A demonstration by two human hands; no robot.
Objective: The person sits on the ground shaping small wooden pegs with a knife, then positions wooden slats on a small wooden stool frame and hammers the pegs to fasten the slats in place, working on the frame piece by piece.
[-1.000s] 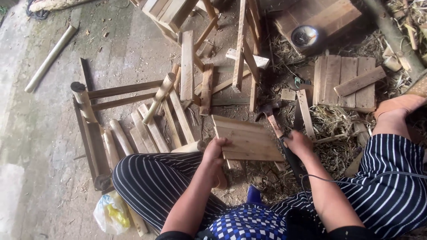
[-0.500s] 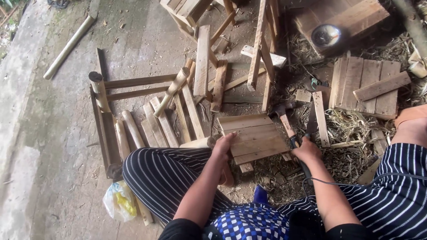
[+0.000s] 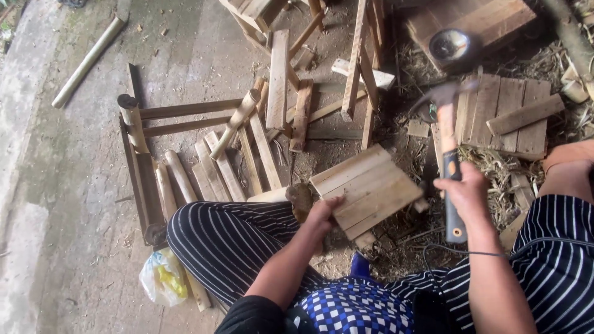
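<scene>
I see my left hand [image 3: 323,213] at the centre of the frame, fingers closed on the lower left edge of a slatted wooden panel [image 3: 366,188]. The panel sits tilted, its far corner pointing toward upper right, and rests over a small block near my knees. My right hand [image 3: 468,193] is at right of centre, fingers wrapped tight around the dark grip of a hammer [image 3: 447,133]. The hammer's wooden handle points up the frame and its metal head is raised above the panel's right corner, apart from it. A narrow gap of littered ground separates the panel's right edge from the hammer handle.

Above the hammer lies a second slatted board [image 3: 504,111], and a round metal bowl [image 3: 450,43] sits on a crate at upper right. Loose slats and a ladder-like frame [image 3: 139,148] crowd the left centre. Open concrete floor [image 3: 55,185] runs down the left side of the frame. A plastic bag [image 3: 162,276] lies at lower left beside my striped trouser leg.
</scene>
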